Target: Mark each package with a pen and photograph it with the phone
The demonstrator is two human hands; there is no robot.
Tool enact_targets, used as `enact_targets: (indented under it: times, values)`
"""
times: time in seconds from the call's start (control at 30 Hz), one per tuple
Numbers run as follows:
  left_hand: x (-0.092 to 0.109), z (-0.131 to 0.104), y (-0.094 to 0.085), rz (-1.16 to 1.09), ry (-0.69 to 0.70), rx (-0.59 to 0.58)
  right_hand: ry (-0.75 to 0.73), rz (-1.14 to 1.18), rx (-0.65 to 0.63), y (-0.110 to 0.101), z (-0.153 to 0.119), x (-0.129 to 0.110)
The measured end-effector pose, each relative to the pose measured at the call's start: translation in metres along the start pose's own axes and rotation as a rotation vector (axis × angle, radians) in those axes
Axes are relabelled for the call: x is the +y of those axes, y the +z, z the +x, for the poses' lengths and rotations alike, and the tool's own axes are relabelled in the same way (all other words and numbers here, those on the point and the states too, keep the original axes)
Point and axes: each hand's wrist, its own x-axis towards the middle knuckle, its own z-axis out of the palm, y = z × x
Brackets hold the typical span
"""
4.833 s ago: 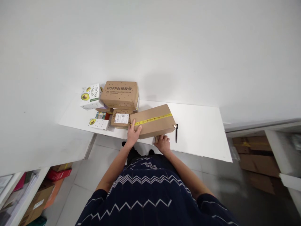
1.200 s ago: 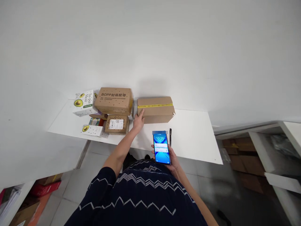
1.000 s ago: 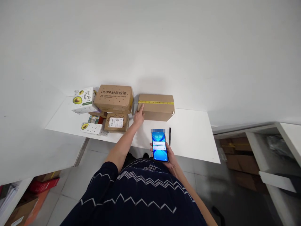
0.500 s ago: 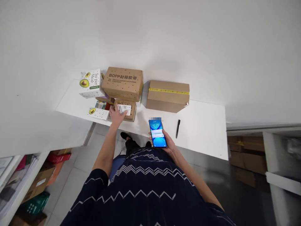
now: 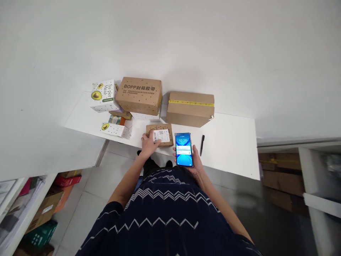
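Note:
My left hand [image 5: 150,145] is closed on the left side of a small cardboard box [image 5: 169,128], its thumb near the white label [image 5: 161,135] on top. The box is at the front part of the white table. In my right hand [image 5: 197,161] is a smartphone [image 5: 183,151], held upright with its screen lit and reading 10:28. The phone is just right of the small box. A black pen [image 5: 202,145] lies to the right of the phone, apart from my hand.
Behind stand a large brown carton [image 5: 140,94], another carton with yellow tape [image 5: 190,110] and a white avocado box [image 5: 105,103]. A smaller white avocado box [image 5: 117,130] sits at the left front. Shelves [image 5: 314,170] with boxes flank the table [image 5: 231,142].
My left hand has brought the small cardboard box right and toward me, away from the white avocado boxes. The phone in my right hand has shifted slightly right.

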Motion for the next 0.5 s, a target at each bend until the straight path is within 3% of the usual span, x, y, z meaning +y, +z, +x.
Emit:
enact_targets:
  times: [0.1,0.2,0.3,0.5]
  values:
    - [-0.002,-0.004,0.009,-0.155,0.002,-0.028,-0.064,-0.019,0.062,-0.012,0.003,-0.005]
    - [-0.008,-0.002,0.012,-0.265,-0.024,-0.013,-0.125,-0.217,0.286,-0.030,0.013,-0.008]
    - [-0.014,0.002,0.012,-0.326,-0.026,-0.012,-0.177,-0.684,0.555,-0.044,0.028,-0.007]
    - [-0.025,0.011,0.007,-0.376,-0.056,-0.026,-0.210,-1.697,0.889,-0.053,0.057,0.006]
